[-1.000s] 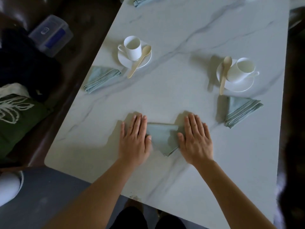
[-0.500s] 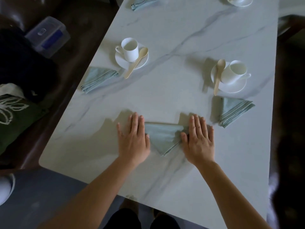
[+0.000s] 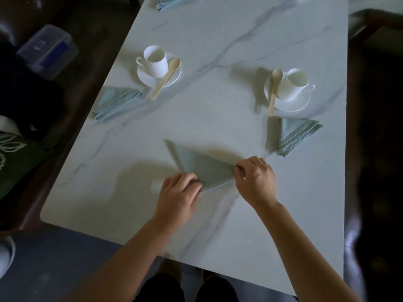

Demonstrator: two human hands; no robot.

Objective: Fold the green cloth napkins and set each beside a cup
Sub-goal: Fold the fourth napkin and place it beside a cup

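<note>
White china first: left cup (image 3: 155,62) stood upright on left saucer (image 3: 142,76) at 11 o'clock on the table, handle toward 9, inside plain white. Left spoon (image 3: 166,77), pale wood, lay on that saucer at the cup's 4 o'clock, handle tip down on the table. Right cup (image 3: 294,85) sat on right saucer (image 3: 292,105) at 2 o'clock, handle toward 3, inside white too. Right spoon (image 3: 273,92) lay over the saucer rim at that cup's 9 o'clock. Clear plastic box (image 3: 46,51), lid on, sat off the table at 10 o'clock. A blue patch showed through it; contents couldn't be told.

Green cloths: left napkin (image 3: 116,103) lay folded near the left saucer at its 7 o'clock. Right napkin (image 3: 298,135) lay folded just beside the right saucer at its 6 o'clock. Far napkin (image 3: 170,2) was cut off by the frame at 12. Working napkin (image 3: 202,168) lay flat as a triangle at the table's 6 o'clock. Left hand (image 3: 178,192), fingers curled, pinched its near corner. Right hand (image 3: 255,182), fingers curled, pinched the corner at the cloth's 3 o'clock.

Table (image 3: 218,40) was white marble with grey veins. Dark brown seat (image 3: 87,68) ran along 9 o'clock, with a green cushion (image 3: 13,158) with white leaf print at 8. Grey floor (image 3: 54,262) showed at 7, dark chair (image 3: 375,20) at 1.
</note>
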